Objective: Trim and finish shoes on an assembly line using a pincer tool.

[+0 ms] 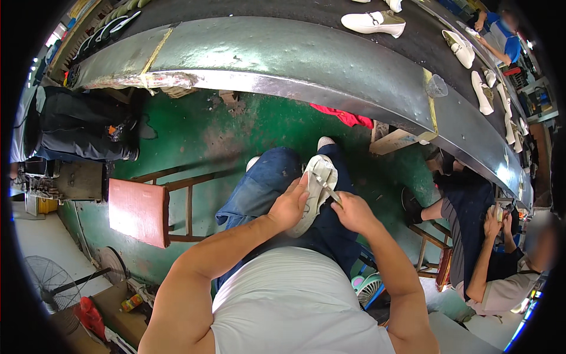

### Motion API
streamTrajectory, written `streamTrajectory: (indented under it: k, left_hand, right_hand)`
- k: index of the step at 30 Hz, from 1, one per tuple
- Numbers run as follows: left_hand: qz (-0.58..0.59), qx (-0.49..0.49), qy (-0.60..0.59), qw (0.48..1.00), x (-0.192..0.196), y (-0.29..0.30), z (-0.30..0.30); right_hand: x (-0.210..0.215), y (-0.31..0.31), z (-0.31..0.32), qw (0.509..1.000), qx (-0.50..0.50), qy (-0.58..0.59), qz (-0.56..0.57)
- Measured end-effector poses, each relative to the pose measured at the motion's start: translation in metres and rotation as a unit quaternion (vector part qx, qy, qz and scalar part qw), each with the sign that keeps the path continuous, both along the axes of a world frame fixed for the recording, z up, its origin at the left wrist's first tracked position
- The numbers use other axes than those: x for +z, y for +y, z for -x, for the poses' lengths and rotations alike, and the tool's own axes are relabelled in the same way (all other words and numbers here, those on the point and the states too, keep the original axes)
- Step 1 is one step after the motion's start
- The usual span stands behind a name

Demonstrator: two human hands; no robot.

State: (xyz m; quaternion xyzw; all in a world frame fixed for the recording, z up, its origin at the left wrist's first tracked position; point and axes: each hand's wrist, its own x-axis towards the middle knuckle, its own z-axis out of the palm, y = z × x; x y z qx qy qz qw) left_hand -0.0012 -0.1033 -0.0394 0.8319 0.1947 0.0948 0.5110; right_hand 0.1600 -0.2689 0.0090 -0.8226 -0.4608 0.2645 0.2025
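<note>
Over my lap I have a white shoe [311, 203], tilted with its toe away from me. My left hand [289, 204] is closed around its left side. A slim metal-looking tool [328, 190] sticks out of my right hand [355, 213], which is closed on its handle. The tool's far end meets or overlaps the shoe's upper near the opening; whether it touches cannot be made out. My fingers hide part of the shoe and most of the tool's handle.
Ahead runs a metal-edged conveyor bench [265, 50] carrying several white loafers [374, 23]. A clear plastic cup [436, 86] sits on its edge. To my left stands a stool with a pinkish seat [138, 212]. A co-worker [501, 271] sits at right, and a red cloth [345, 115] lies under the bench.
</note>
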Motion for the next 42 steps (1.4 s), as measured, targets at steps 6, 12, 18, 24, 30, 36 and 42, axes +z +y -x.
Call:
streamTrajectory:
  k: [6,12,18,24,30,36,42]
  left_hand:
    - [0.004,-0.071,0.069,0.995,0.009,0.013,-0.006]
    - [-0.012,-0.124,0.195,0.973,0.030,0.017,-0.015]
    - [0.002,-0.148,0.152,0.977,0.022,0.022,-0.002]
    - [0.006,-0.217,0.134,0.967,0.029,0.023,0.010]
    - [0.085,-0.065,0.191,0.976,0.033,0.012,0.015]
    - [0.138,-0.088,0.164,0.973,0.034,0.015,0.015]
    - [0.137,-0.136,0.338,0.921,0.079,0.026,-0.001]
  right_hand:
    - [0.032,0.007,-0.028,0.990,-0.019,0.123,0.065]
    - [0.006,0.039,-0.018,0.999,0.034,-0.032,0.021]
    - [0.010,0.034,-0.008,0.998,0.029,0.043,0.020]
    - [0.020,0.026,-0.009,0.997,0.042,0.030,0.057]
    - [0.030,0.009,0.014,0.989,-0.008,0.149,0.004]
    - [0.019,-0.006,0.023,0.986,-0.006,0.152,0.069]
    - [-0.016,-0.053,0.042,0.907,-0.211,0.357,-0.071]
